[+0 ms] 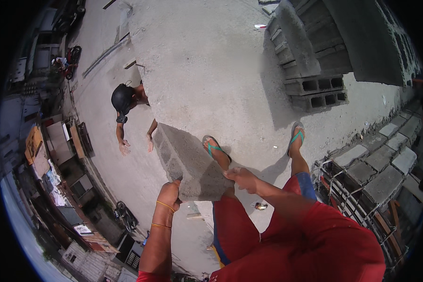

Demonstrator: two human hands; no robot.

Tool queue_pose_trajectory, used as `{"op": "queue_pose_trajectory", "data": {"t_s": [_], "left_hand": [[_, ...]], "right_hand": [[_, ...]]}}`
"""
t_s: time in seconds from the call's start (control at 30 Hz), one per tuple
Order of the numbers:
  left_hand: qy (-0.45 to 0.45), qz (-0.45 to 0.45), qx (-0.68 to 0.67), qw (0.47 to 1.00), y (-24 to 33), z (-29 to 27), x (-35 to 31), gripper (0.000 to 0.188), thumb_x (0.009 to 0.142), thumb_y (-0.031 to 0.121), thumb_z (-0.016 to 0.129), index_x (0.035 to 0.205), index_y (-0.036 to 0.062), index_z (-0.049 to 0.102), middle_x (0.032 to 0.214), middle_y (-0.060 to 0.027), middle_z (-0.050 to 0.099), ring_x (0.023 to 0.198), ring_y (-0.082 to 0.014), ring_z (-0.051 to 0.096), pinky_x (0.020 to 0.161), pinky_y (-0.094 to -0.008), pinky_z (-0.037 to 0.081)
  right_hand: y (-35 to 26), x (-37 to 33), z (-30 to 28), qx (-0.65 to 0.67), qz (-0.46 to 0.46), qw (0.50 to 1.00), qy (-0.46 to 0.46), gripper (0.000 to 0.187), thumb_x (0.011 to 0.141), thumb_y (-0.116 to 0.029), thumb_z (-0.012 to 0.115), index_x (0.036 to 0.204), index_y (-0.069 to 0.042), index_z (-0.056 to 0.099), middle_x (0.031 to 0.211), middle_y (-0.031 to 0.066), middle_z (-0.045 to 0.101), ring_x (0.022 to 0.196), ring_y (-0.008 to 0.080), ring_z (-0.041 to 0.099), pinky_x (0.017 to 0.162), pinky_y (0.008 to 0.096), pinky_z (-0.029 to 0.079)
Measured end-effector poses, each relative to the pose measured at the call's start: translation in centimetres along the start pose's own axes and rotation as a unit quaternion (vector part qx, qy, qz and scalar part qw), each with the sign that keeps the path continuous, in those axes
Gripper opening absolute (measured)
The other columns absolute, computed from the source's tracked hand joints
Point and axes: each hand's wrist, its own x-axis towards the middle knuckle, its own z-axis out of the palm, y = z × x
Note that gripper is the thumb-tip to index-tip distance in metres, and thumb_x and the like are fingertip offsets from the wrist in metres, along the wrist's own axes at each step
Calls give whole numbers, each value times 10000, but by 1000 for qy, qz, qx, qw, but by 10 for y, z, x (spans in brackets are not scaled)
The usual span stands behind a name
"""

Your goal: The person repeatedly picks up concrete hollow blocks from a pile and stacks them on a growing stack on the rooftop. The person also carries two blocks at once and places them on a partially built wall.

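Note:
A grey hollow concrete block (197,162) is held up in front of me, tilted, its far end pointing away to the left. My left hand (170,194) is closed around its near left corner, with the thumb over the edge. At the near right corner, my right hand (241,179) grips the block's edge. Another person (127,99) in a dark cap is down to the left, below the edge of the surface I stand on. That person's two hands are raised and open near the block's far left end, apparently not touching it.
Hollow blocks (315,91) are stacked at the upper right. Grey slabs (378,164) and a metal bar frame (357,199) lie along the right. My sandalled feet (216,151) stand on rough concrete (197,70), whose left edge drops toward a street with parked motorcycles (126,216).

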Motion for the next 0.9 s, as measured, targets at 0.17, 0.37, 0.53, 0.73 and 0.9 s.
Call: {"op": "queue_pose_trajectory", "data": {"t_s": [0.17,0.37,0.53,0.73,0.9], "left_hand": [[-22,55,283,957,-54,162,-30,303,923,238,540,965,-57,598,664,-68,542,413,-170,478,339,-333,319],[-141,294,659,678,-112,353,-32,405,819,251,626,994,-113,593,948,-326,682,935,-452,675,849,-471,537],[-160,275,747,585,-91,525,-41,393,821,218,598,1045,-105,584,966,-339,676,970,-463,671,879,-490,536],[-148,379,763,502,-66,681,48,361,820,157,652,1094,-49,537,915,-305,684,914,-480,667,855,-513,538],[-90,441,748,488,-42,756,125,344,859,141,652,1144,-13,538,1033,-278,691,975,-452,670,892,-497,535]], "right_hand": [[4,-82,-104,42,21,977,210,919,863,-690,597,1272,132,555,1190,282,632,1018,397,651,822,512,535],[101,-121,-271,-139,-59,972,182,597,826,-464,712,1072,78,681,1013,242,692,950,373,700,764,453,567],[215,-133,-389,290,4,900,324,204,865,-167,679,929,26,699,873,144,690,784,254,692,706,377,559],[245,-91,-529,548,-122,746,358,246,800,-120,700,950,67,642,855,158,640,760,285,657,594,448,503],[215,-49,-626,512,-142,733,424,290,761,-120,723,886,100,581,795,175,567,676,291,555,550,479,423]]}}
